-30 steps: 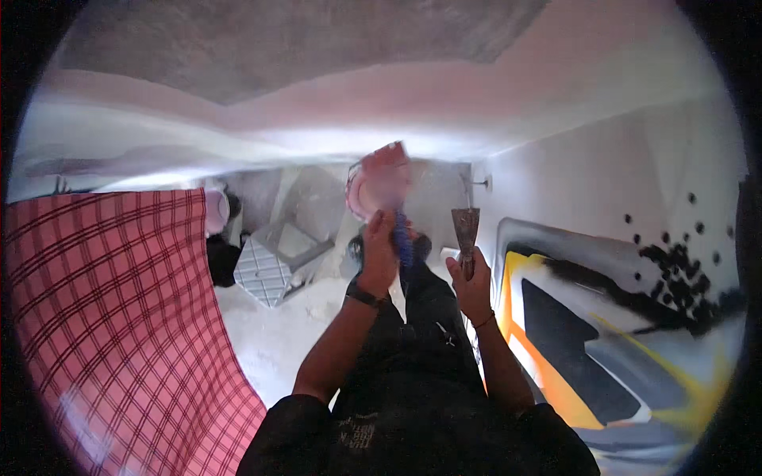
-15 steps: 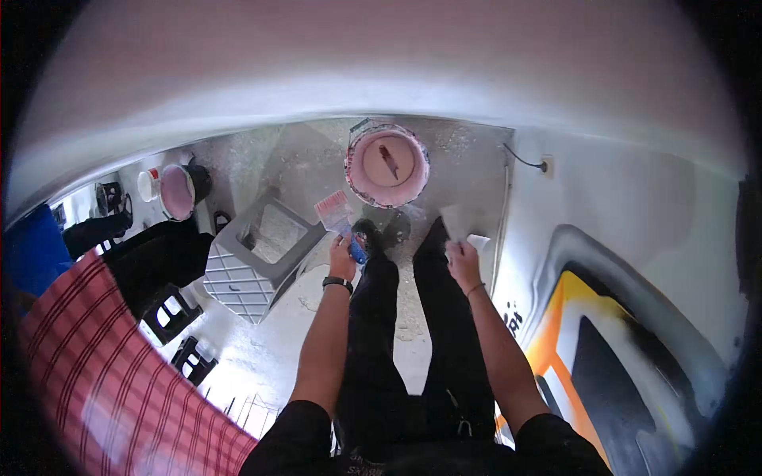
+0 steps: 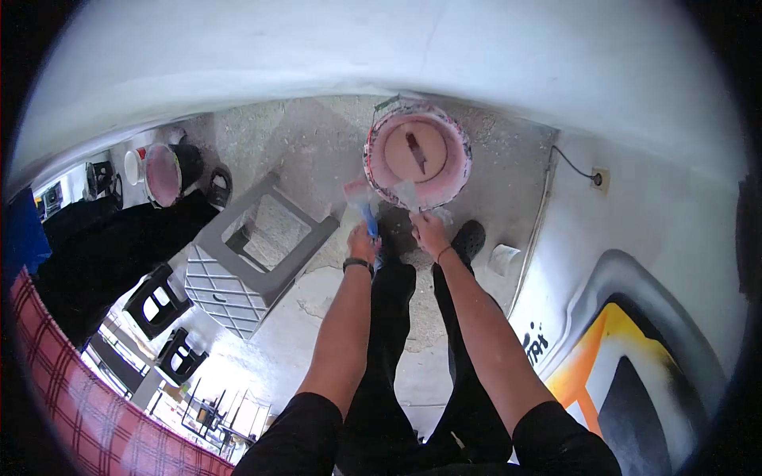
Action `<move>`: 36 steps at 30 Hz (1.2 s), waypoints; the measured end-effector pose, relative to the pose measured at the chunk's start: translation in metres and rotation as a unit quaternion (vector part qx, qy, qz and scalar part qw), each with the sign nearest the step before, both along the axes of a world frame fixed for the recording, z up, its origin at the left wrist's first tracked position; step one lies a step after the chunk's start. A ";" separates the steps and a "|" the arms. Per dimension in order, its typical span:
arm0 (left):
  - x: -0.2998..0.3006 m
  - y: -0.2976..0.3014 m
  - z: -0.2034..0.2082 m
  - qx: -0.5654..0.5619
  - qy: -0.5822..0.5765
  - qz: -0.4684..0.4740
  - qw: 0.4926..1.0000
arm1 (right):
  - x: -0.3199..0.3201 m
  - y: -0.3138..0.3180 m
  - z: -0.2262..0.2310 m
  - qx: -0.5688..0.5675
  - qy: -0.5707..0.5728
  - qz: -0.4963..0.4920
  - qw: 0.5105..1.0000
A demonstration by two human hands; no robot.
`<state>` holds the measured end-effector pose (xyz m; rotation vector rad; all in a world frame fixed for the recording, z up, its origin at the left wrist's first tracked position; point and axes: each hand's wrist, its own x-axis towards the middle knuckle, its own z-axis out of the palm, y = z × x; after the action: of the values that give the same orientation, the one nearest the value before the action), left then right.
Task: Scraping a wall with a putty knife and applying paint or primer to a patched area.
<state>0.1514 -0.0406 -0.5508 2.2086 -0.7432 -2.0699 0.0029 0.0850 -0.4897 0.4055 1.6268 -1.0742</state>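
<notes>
Wrapped round a blue handle, my left hand (image 3: 363, 244) holds a wide putty knife (image 3: 370, 220) whose blade is smeared pink. My right hand (image 3: 429, 232) is closed on a second putty knife (image 3: 406, 193) with a pale blade, its handle hidden in my fingers. The two blades are close together, just short of a round bucket (image 3: 458, 163) on the floor. Its inner walls are coated in pink, and a pale pink mass (image 3: 397, 151) fills its bottom. A dark reddish elongated shape shows in the middle; I cannot tell what it is.
An overturned-looking grey plastic stool (image 3: 309, 242) stands left of my legs. Further left are a pink-coated bucket (image 3: 163, 176), black stools (image 3: 156, 303) and a red plaid cloth (image 3: 59, 369). Walls rise ahead and at right; a cable runs to a socket (image 3: 601, 181). A white cup-like object (image 3: 504, 259) lies by the right wall.
Both hands have come closer together. The right one moved left and forward to the bucket's near rim with its putty knife. The left knife has turned, and my view has shifted.
</notes>
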 end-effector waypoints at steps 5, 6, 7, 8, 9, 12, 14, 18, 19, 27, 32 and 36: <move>-0.012 0.025 0.094 -0.030 0.024 -0.242 0.969 | -0.002 0.049 0.098 0.010 0.054 -0.061 0.997; -0.017 0.021 0.119 -0.188 0.006 -0.641 0.744 | -0.005 0.065 0.124 0.036 0.024 -0.069 0.997; -0.019 0.032 0.150 -0.123 0.107 -0.394 0.905 | -0.006 0.081 0.150 0.038 0.005 -0.080 0.996; -0.027 0.037 0.179 -0.120 0.135 -0.325 0.928 | -0.006 0.097 0.179 0.026 0.022 -0.087 0.996; -0.031 0.044 0.211 -0.167 0.212 -0.290 0.918 | -0.007 0.110 0.207 -0.002 0.006 -0.129 0.992; -0.044 0.042 0.304 -0.060 0.247 -0.254 0.933 | -0.015 0.140 0.290 -0.033 0.027 -0.199 0.979; -0.064 0.032 0.359 -0.035 0.276 -0.258 0.925 | -0.025 0.147 0.344 -0.066 0.052 -0.228 0.970; -0.112 0.030 0.466 -0.082 0.243 -0.308 0.916 | -0.052 0.143 0.444 -0.112 0.112 -0.276 0.948; -0.123 0.033 0.495 -0.082 0.239 -0.294 0.922 | -0.058 0.139 0.469 -0.139 0.120 -0.317 0.930; -0.233 0.106 0.703 -0.177 0.515 -0.256 0.798 | -0.122 0.099 0.654 -0.303 0.262 -0.280 0.872; -0.262 0.108 0.743 -0.247 0.521 -0.336 0.745 | -0.135 0.083 0.687 -0.213 0.441 -0.181 0.853; -0.267 0.105 0.744 -0.258 0.494 -0.439 0.705 | -0.129 0.079 0.676 -0.158 0.431 -0.179 0.870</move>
<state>-0.1157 0.0640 0.1936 0.1957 -2.0008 -2.3671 -0.1257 0.1641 0.1866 -0.0277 2.1250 -1.9639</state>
